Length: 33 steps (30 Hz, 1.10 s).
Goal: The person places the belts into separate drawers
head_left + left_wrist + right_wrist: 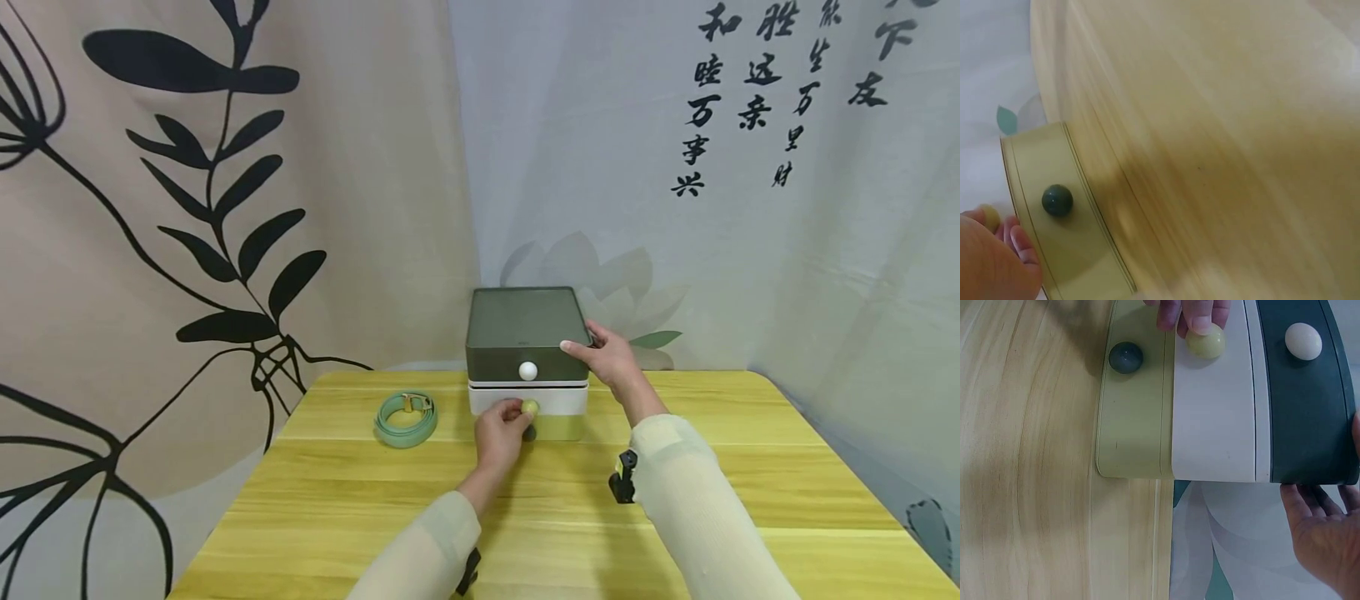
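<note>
A small three-tier drawer box stands on the table, with a dark green top drawer (495,362), a white middle drawer (1216,425) and a yellow-green bottom drawer (1135,425). My left hand (498,437) pinches the pale yellow round knob (1207,342) of the middle drawer between thumb and fingers. At the box's upper right corner, my right hand (615,367) grips it, thumb over the top edge and fingers against the side. The white knob (528,371) above and the dark green knob (1057,200) below are untouched. Whether the middle drawer stands slightly out, I cannot tell.
A coiled green belt (405,433) with a gold-coloured buckle lies on the wooden table (337,517), left of the box. Right behind the table hangs a printed cloth (390,208) with plant drawings and writing.
</note>
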{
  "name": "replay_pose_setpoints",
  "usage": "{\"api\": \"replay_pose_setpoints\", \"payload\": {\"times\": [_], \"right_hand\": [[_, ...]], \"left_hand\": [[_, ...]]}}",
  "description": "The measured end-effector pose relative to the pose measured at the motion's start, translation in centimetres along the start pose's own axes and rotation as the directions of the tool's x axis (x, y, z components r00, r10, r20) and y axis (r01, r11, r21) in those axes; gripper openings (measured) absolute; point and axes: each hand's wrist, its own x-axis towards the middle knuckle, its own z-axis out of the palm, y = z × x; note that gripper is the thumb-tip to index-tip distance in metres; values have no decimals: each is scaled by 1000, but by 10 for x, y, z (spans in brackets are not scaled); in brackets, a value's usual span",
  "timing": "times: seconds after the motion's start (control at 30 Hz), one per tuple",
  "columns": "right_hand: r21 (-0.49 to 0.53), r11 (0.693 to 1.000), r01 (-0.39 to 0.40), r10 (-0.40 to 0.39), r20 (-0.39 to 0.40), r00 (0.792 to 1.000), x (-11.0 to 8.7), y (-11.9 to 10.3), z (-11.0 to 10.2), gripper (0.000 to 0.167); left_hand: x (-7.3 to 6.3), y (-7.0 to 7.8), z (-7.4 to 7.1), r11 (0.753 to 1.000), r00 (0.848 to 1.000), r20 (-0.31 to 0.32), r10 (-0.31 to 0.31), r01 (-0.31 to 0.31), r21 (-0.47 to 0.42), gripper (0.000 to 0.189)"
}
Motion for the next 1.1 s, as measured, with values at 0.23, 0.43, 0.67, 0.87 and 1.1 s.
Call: {"api": "replay_pose_setpoints", "payload": {"times": [0.23, 0.43, 0.67, 0.87, 1.1], "right_hand": [[-7, 1000, -1, 1, -3, 1000, 0, -1, 2, 83], [-17, 1000, -1, 1, -9, 1000, 0, -3, 2, 84], [-17, 1000, -15, 15, -11, 1000, 1, -2, 2, 84], [-14, 1000, -11, 10, -10, 1000, 2, -1, 2, 84], [-19, 1000, -5, 5, -16, 1000, 2, 0, 2, 84]], "left_hand": [[7, -2, 1, 1000, 1000, -15, -7, 7, 14, 11], [9, -4, 2, 1000, 1000, -18, -14, 14, 17, 12], [6, -7, 2, 999, 999, -16, -42, 43, 21, 14], [3, -12, 0, 996, 997, -25, -72, 73, 46, 15], [0, -17, 0, 996, 997, -50, -55, 58, 62, 21]]}}
